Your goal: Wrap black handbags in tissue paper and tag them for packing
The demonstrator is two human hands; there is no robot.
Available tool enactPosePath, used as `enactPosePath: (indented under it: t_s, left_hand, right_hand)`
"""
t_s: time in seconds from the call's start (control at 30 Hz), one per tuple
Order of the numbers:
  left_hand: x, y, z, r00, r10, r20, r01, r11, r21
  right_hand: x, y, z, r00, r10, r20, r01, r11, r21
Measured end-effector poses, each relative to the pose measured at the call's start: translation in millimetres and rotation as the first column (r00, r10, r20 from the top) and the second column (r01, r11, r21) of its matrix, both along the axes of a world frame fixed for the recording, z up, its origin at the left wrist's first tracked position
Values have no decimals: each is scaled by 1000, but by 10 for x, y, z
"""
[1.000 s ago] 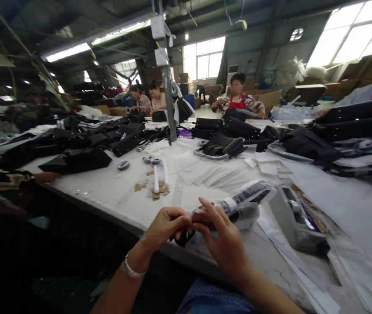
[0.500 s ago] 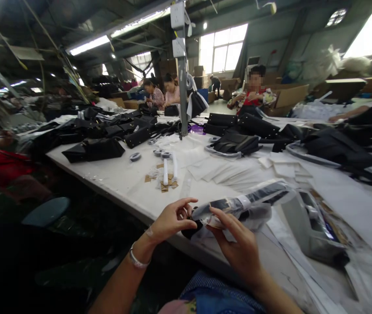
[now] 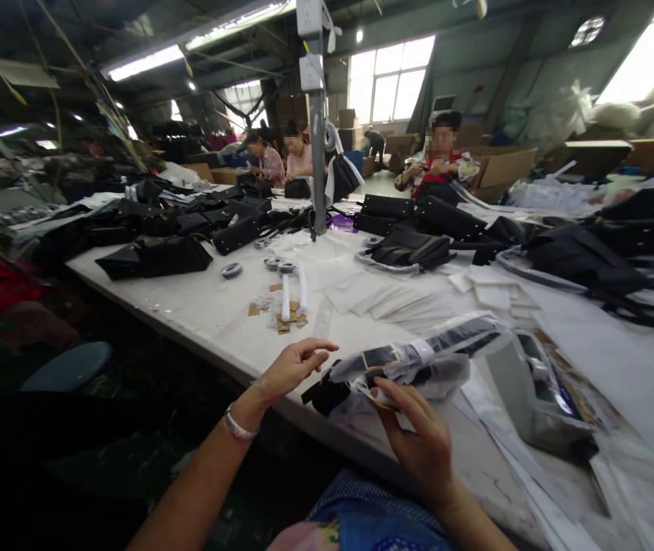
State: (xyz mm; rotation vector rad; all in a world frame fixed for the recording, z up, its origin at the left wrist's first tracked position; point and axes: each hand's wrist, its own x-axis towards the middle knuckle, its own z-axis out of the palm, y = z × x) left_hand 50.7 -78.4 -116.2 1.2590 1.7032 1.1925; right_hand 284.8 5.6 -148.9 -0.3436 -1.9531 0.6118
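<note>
A black strap (image 3: 381, 356) with gold-coloured fittings, wrapped in clear plastic and with a white band around it, lies at the table's near edge. My right hand (image 3: 422, 436) pinches the white wrapping at its near side between thumb and fingers. To the left, my left hand (image 3: 292, 371) has its fingers stretched out with nothing in them, just apart from the wrapped end. A black piece (image 3: 327, 394) sticks out beneath that end; whether it belongs to the strap I cannot tell.
A grey tray (image 3: 539, 405) stands at my right. White sheets (image 3: 396, 302) are fanned out behind the strap. White rolls (image 3: 286, 297) lie on brown scraps. Black bags (image 3: 160, 256) cover the far table around a post (image 3: 318, 153). A co-worker (image 3: 442, 161) sits opposite.
My left hand has drawn slightly left and its fingers have straightened away from the strap. My right hand still pinches the wrapping. The view has shifted a little.
</note>
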Motion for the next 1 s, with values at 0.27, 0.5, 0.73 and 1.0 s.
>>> enactPosePath:
  t_s: [0.27,0.5,0.73,1.0]
  left_hand:
    - [-195,332,120,954,-288,-86,277,953,-122]
    - [-231,500,232,874,-486,-1,469,844,-261]
    - [-176,632,303,865,-502,-9,483,835,-263]
    - [-121,707,364,732,-678,-69,629,711,-313]
  right_hand:
    - [-16,-8,-46,998,57,-28,-57,998,-3]
    - [-7,11,-32,994,107,-14,-106,993,53]
    - [5,3,-37,994,107,-12,-107,993,45]
    - [-33,6,-76,989,146,-34,-143,988,63]
